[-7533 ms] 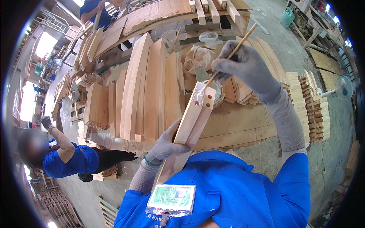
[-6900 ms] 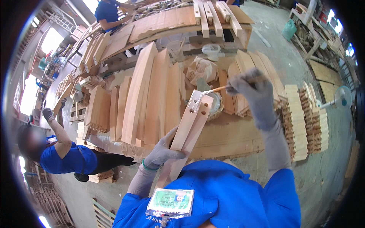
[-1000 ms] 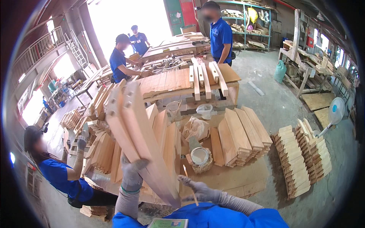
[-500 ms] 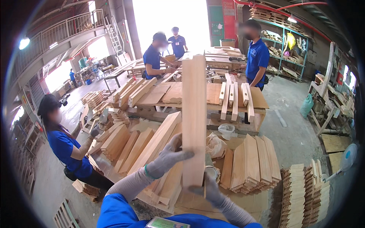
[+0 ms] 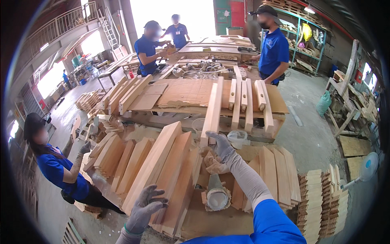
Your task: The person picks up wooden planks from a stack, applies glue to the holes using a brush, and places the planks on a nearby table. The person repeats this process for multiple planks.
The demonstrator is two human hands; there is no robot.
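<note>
A long pale wooden post [image 5: 213, 106] lies on the cardboard-covered workbench [image 5: 183, 93], its near end jutting past the edge. My right hand [image 5: 222, 147], in a grey glove, holds that near end, its fingers over the top and side. My left hand [image 5: 147, 206], also gloved, hangs open at the lower left with its fingers apart and nothing in them. Below and beside it lie stacked wooden posts [image 5: 166, 160] with slanted ends. Near the right forearm are a crumpled tan bag [image 5: 214, 163] and a grey tube-like thing with a round pale end [image 5: 217, 197].
More slotted wooden pieces [image 5: 248, 103] lie on the bench's right part. Stacked slats [image 5: 278, 175] stand right of my arm, further piles [image 5: 310, 203] beyond. A co-worker [image 5: 61, 162] stands at left; others [image 5: 274, 53] are around the benches. A fan [image 5: 367, 166] stands far right.
The post, held upright before me in both hands, has been laid onto the bench. My left hand has let go and moved down and left; my right hand has moved forward with the post.
</note>
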